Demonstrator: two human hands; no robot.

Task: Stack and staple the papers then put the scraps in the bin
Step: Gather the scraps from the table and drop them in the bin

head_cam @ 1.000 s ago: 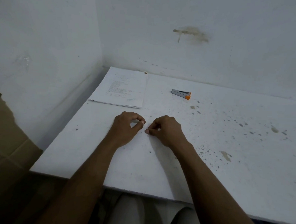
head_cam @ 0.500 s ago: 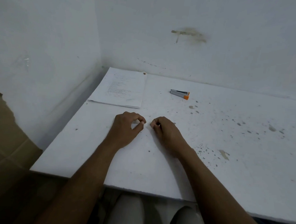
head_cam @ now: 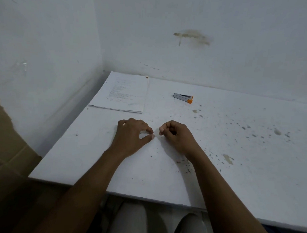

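A stack of printed papers [head_cam: 124, 94] lies flat in the far left corner of the white table [head_cam: 234, 171]. To its right, near the back wall, a grey stapler with an orange end [head_cam: 183, 98] rests on the table. My left hand [head_cam: 131, 138] sits on the table in front of the papers, thumb and forefinger tips pinched together. Just to its right, my right hand [head_cam: 176, 136] is curled into a loose fist with the fingertips tucked in. The two hands are a small gap apart. I see no scrap in either hand.
White walls close the table at the back and the left. Brown cardboard [head_cam: 8, 155] stands on the left below the table's edge. Dark specks and stains dot the right half of the table. My knees [head_cam: 128, 223] show under the near edge.
My right hand has pulled its pinching fingertips off the table and curled them in, shifting slightly right and back. My left hand has stayed almost still.
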